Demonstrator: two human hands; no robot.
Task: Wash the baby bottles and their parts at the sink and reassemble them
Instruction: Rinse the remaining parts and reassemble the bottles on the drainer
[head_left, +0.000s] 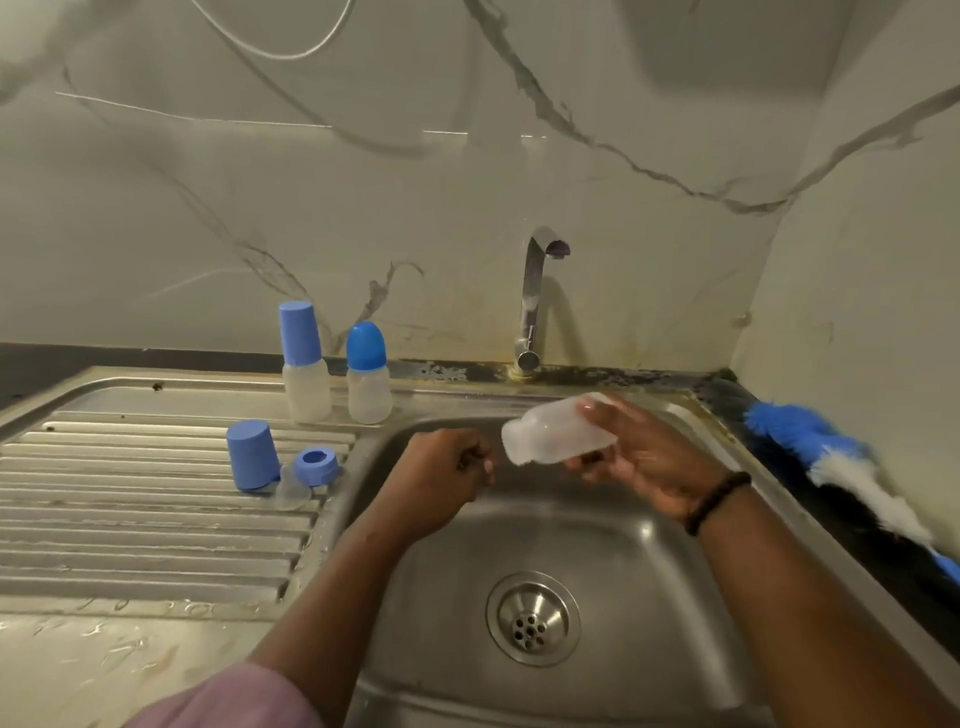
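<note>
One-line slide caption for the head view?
Right hand holds an uncapped bottle tilted over the sink; left hand curled beside it; loose cap on the drainboard.

At frame centre, the right hand (641, 457) holds a clear bottle (558, 435) tilted over the sink (649, 545); the left hand (441, 478) is fisted beside it.

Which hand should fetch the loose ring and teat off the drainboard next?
Left. The left hand holds nothing visible and hangs nearest the ring and teat; the right hand already grips the bottle.
</note>
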